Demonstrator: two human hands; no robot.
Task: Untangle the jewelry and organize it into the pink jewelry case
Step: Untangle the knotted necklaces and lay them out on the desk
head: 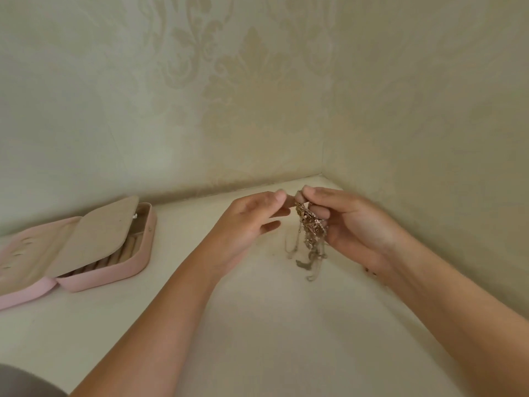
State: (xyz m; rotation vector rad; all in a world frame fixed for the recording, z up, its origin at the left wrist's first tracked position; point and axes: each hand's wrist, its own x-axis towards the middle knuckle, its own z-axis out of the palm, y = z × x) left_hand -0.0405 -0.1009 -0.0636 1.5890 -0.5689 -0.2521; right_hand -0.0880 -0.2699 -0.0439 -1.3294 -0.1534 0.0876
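A tangled bunch of gold chains (310,224) hangs above the white tabletop (257,325) near the wall corner. My right hand (349,224) pinches the top of the bunch between thumb and fingers. My left hand (249,224) is right beside it, thumb and fingertips at the top of the tangle; I cannot tell whether they grip a strand. The chains' shadow falls on the table below. The pink jewelry case (114,276) lies open at the left, its beige inner flap half raised over rows of ring rolls.
Patterned cream walls meet in a corner just behind my hands. The case's pink lid half (25,253) lies flat toward the left edge. A grey shape (23,382) shows at the bottom left corner.
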